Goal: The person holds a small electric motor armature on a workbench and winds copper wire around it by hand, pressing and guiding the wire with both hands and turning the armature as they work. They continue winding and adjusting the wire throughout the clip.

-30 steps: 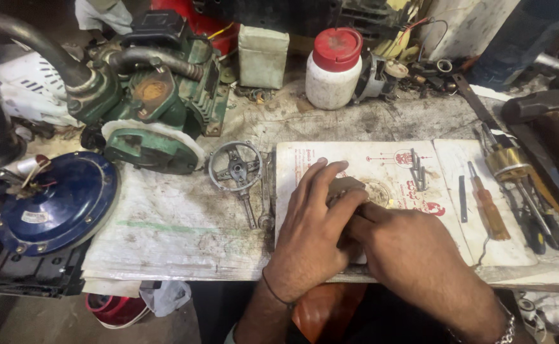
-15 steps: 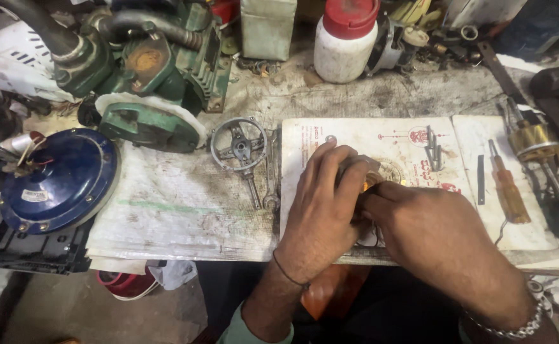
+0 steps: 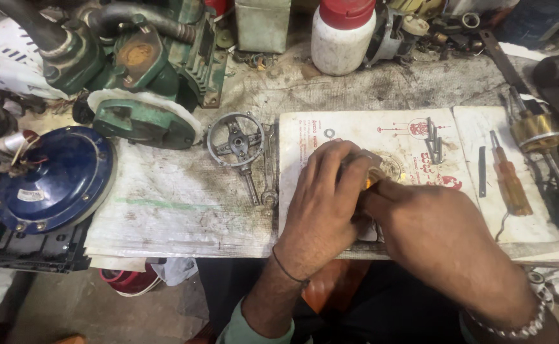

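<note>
head view: left hand (image 3: pixel 323 204) cupped over a small round metal part (image 3: pixel 363 160), fingers curled around it; right hand (image 3: pixel 429 224) pressed against it from the right — its grip is hidden, so cannot tell. the part sits on a printed paper sheet (image 3: pixel 356 127) on the counter (image 3: pixel 184 204). nearby: spoked metal wheel (image 3: pixel 235 140), blue round cover (image 3: pixel 56 179), green engine (image 3: pixel 145 76), orange-handled screwdriver (image 3: pixel 509 179), white bottle with red cap (image 3: pixel 342 35).

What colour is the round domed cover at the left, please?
Dark blue round domed cover, clearest in the head view.
</note>
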`<state>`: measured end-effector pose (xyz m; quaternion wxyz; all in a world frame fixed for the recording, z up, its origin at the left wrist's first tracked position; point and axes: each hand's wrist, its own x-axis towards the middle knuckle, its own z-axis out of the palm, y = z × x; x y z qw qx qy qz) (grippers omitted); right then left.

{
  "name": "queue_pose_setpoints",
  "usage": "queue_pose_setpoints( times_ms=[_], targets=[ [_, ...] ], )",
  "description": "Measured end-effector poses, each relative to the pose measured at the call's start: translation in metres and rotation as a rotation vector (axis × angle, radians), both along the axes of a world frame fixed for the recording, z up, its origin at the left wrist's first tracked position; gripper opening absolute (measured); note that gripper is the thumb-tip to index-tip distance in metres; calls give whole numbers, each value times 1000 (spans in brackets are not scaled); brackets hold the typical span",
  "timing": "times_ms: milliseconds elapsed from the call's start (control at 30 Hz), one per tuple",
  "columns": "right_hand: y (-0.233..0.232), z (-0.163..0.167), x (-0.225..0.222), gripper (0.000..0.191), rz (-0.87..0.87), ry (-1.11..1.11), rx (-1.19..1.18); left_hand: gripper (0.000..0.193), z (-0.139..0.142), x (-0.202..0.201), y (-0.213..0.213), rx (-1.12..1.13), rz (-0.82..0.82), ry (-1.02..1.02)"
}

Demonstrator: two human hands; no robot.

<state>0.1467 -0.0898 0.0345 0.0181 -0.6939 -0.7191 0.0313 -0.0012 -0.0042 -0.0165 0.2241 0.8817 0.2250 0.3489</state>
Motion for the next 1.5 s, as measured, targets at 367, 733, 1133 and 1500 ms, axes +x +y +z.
queue_pose_setpoints(
  times_ms=[367,733,1133,1500],
  targets=[
    [3,-2,-6,21,-5,-64,-28,81,0,1,0,19,-3,-38],
    [3,-2,-3,22,11,-41,-11,81,-1,6,-3,75,45,-10],
    [5,-5,-5,17,-43,-58,-14,83,0,1,-3,12,35,10],
    [-1,-5,-3,25,-67,-111,-38,68,6,-11,-1,57,-13,-64]
  ],
)
